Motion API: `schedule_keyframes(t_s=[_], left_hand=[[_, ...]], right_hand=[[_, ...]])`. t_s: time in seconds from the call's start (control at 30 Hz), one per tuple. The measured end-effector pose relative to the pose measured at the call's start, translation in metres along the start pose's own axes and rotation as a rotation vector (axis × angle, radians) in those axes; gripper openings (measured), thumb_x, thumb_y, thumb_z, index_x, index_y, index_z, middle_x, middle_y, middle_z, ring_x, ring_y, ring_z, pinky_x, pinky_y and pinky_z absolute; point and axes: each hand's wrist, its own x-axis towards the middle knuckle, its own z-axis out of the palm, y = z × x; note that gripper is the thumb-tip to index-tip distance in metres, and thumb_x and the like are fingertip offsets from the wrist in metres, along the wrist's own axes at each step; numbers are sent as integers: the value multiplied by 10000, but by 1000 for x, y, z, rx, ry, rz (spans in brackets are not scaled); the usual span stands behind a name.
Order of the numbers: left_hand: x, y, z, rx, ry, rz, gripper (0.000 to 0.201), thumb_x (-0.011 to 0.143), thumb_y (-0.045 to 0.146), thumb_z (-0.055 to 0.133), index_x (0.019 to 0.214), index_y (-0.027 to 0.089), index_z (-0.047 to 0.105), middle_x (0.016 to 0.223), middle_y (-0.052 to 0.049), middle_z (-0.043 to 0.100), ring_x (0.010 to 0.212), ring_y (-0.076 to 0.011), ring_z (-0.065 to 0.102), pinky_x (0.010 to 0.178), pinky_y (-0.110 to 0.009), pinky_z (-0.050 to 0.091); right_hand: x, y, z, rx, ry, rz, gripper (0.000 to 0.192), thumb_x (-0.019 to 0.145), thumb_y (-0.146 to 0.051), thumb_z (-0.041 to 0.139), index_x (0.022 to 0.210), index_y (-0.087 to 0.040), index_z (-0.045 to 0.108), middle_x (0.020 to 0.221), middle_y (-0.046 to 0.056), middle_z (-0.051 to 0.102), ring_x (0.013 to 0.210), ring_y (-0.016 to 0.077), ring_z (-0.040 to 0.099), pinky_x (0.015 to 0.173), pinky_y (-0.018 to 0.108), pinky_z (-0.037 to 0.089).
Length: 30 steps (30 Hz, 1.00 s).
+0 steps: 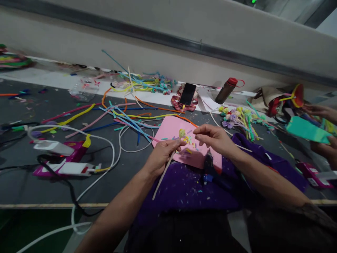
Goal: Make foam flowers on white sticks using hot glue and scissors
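My left hand [168,151] is closed on a thin, pale pipe-cleaner stem [163,175] with a small yellow fuzzy head [182,133] at its upper end. The stem slants down toward me. Just to the right, my right hand [214,138] has its fingers bent toward the thumb; anything between the tips is too small to make out. Beneath both hands lies a pink sheet [171,126], scattered with short coloured pieces [189,151]. A dark tool with a blue part [208,172] rests at the sheet's near edge, its kind unclear.
Long coloured pipe cleaners [126,119] spread leftward. A magenta power strip [79,149] with white plugs and cables sits left. Behind are a phone [187,94], a bottle [225,91] and bunched fuzzy flowers [243,119]. Purple cloth [168,193] covers the front edge. Another person's hands hold a green piece [306,130].
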Motion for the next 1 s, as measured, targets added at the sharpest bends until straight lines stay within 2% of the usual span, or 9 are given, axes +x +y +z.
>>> schedule_keyframes(t_s=[0.13, 0.3, 0.47, 0.6, 0.73, 0.9, 1.0], left_hand=[[-1, 4, -3, 41, -41, -24, 321, 709, 394, 637, 852, 108, 671, 557, 35, 487, 341, 11, 226, 322, -168, 85], [-1, 6, -4, 74, -109, -48, 323, 733, 396, 610, 852, 101, 663, 572, 25, 498, 335, 13, 230, 312, -160, 88], [1, 2, -5, 115, -131, -43, 311, 750, 381, 596, 891, 112, 662, 622, 11, 538, 356, 10, 300, 316, -138, 152], [2, 1, -4, 136, -124, -30, 315, 747, 375, 596, 894, 105, 664, 660, -5, 557, 386, 1, 341, 329, -135, 203], [1, 2, -3, 151, -130, -42, 309, 718, 338, 626, 936, 121, 660, 674, -5, 562, 414, -6, 371, 339, -126, 228], [-2, 4, -2, 129, -136, -30, 302, 703, 276, 640, 964, 125, 650, 697, -1, 552, 443, -11, 394, 341, -118, 253], [-3, 4, -2, 126, -127, -26, 261, 712, 289, 635, 914, 125, 653, 694, 4, 555, 435, -8, 399, 334, -120, 248]], right_hand=[[-10, 20, -15, -126, -84, 80, 136, 780, -266, 557, 773, -146, 619, 656, -4, 589, 527, 92, 537, 473, 204, 407], [-14, 33, -24, -483, -126, -18, 116, 777, -192, 538, 754, -163, 648, 681, 2, 639, 597, 113, 566, 575, 225, 405], [-6, 28, -8, -693, -274, -93, 174, 807, -171, 501, 850, -157, 670, 817, 46, 689, 741, 143, 607, 643, 218, 381], [7, 26, 11, -857, -380, -21, 215, 844, -255, 467, 895, -174, 659, 865, 61, 685, 752, 152, 600, 593, 212, 339], [16, 30, 24, -923, -397, 38, 242, 837, -330, 466, 864, -166, 642, 804, 61, 679, 668, 147, 583, 518, 218, 291], [20, 37, 28, -942, -416, 48, 199, 817, -275, 464, 845, -179, 636, 820, 52, 679, 693, 147, 591, 522, 214, 294], [20, 36, 28, -953, -409, 58, 189, 800, -235, 464, 853, -161, 630, 848, 77, 679, 721, 167, 601, 538, 221, 310]])
